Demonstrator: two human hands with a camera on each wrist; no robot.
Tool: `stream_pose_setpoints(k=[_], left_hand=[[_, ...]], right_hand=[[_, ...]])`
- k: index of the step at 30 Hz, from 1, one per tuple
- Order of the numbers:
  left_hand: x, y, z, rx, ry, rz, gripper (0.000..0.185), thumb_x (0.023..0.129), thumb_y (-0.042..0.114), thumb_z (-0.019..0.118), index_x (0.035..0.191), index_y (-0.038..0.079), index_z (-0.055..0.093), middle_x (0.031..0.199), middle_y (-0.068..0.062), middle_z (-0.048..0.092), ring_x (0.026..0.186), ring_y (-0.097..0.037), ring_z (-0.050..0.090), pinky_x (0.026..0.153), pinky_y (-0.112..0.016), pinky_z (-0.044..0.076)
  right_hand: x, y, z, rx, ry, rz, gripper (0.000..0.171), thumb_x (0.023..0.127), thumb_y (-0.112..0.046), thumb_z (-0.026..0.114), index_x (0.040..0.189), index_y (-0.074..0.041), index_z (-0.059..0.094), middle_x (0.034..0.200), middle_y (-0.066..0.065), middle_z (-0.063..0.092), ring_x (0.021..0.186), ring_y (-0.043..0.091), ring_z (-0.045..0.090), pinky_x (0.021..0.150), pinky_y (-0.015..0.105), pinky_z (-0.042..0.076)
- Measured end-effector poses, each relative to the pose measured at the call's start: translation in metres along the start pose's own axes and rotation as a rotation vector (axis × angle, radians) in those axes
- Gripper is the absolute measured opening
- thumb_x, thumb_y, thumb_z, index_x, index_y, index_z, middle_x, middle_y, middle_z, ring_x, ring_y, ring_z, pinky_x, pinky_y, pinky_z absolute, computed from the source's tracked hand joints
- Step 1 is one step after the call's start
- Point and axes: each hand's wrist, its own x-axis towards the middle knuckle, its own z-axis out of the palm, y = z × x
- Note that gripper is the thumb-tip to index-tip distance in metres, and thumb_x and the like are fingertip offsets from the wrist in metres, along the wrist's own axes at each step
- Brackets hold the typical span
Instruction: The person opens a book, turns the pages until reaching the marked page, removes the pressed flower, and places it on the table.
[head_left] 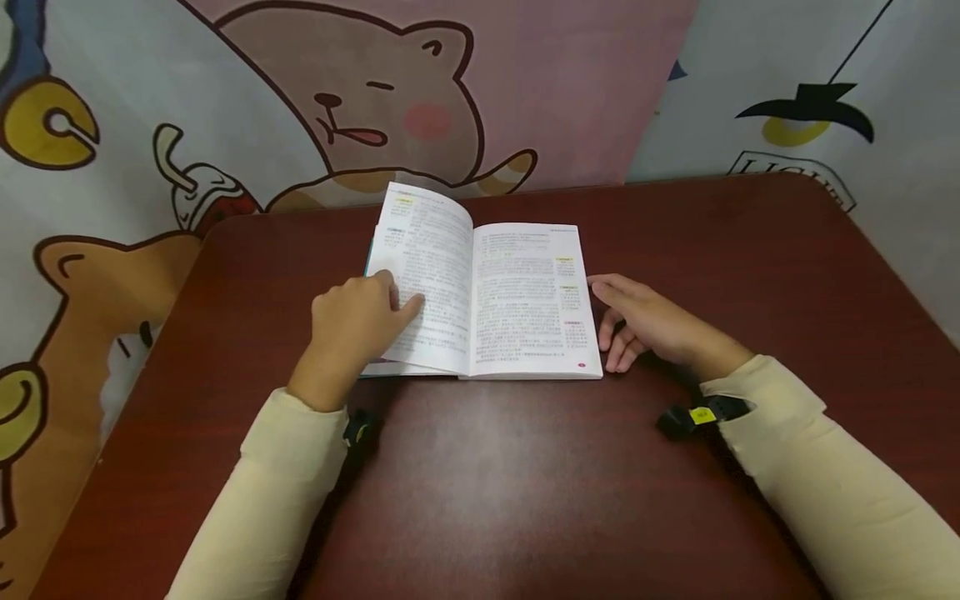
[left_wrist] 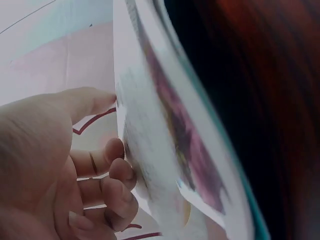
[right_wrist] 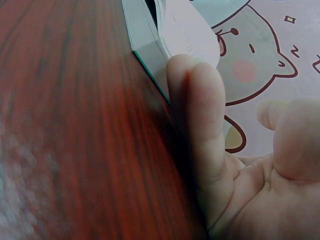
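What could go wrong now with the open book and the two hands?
The left hand pinches the raised left page of the book; a hard pull might crease or tear it. The right hand lies open beside the right edge, not pressing on it, so the book might slide on the table.

Open book (head_left: 487, 292), flat on table, left pages lifted
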Motion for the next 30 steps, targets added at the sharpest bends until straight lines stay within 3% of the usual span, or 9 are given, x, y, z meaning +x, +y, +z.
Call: stream_pose_setpoints(k=[9,16,24,30], left_hand=[[-0.002,0.014,0.006,0.002,-0.025,0.073,0.034,0.095,0.047,0.060,0.078,0.017,0.058,0.070,-0.004,0.062,0.062,-0.029,0.060,0.055,-0.044,0.044],[-0.008,0.024,0.010,-0.020,0.016,0.130,0.027,0.092,0.041,0.066,0.082,0.016,0.062,0.076,-0.003,0.060,0.065,-0.029,0.060,0.060,-0.047,0.048],[-0.011,0.029,0.015,-0.014,0.018,0.150,0.026,0.091,0.040,0.069,0.090,0.015,0.065,0.092,-0.006,0.059,0.089,-0.031,0.060,0.081,-0.051,0.047],[-0.015,0.034,0.017,0.004,0.016,0.200,0.027,0.091,0.041,0.070,0.095,0.015,0.065,0.105,-0.009,0.063,0.097,-0.032,0.061,0.081,-0.052,0.048]], right_hand=[[-0.001,-0.005,-0.001,-0.010,0.008,0.002,0.059,0.107,-0.052,0.032,0.156,-0.020,0.022,0.075,0.015,0.057,0.056,0.032,0.067,0.055,0.048,0.058],[-0.001,-0.005,-0.001,-0.008,0.008,-0.008,0.059,0.106,-0.053,0.032,0.155,-0.020,0.023,0.075,0.015,0.057,0.056,0.031,0.067,0.054,0.047,0.058],[-0.002,-0.003,0.000,-0.003,0.013,-0.002,0.058,0.107,-0.052,0.031,0.155,-0.021,0.023,0.074,0.015,0.057,0.056,0.032,0.067,0.053,0.047,0.058],[-0.002,-0.002,0.000,-0.001,0.006,-0.003,0.058,0.107,-0.051,0.032,0.155,-0.020,0.023,0.075,0.015,0.056,0.056,0.032,0.067,0.054,0.047,0.058]])
